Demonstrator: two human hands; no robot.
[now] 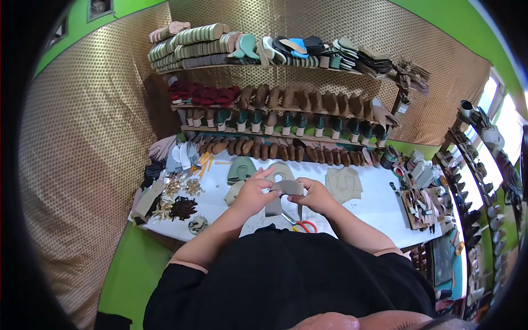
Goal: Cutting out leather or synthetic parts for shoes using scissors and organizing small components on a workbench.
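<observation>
Over the middle of the white table, a small curved grey-brown shoe piece [290, 188] is held between my two hands. My right hand [318, 196] pinches its right end between thumb and fingers. At its left end, my left hand [254, 192] grips with the thumb and a finger, while another finger points outward. Scissors [303, 225] with red and orange handles lie just below, close to my body. Next to them is a flat grey strip [273, 208]. Behind my hands lies an olive-beige cut piece [282, 168], partly covered by them.
Dark green cut pieces [241, 169] lie left of centre, a beige stack [344, 184] right. Gold and dark small parts [183, 208] crowd the table's left end. A tool rack [419, 208] stands at the right. Shelves of shoes [286, 124] rise behind.
</observation>
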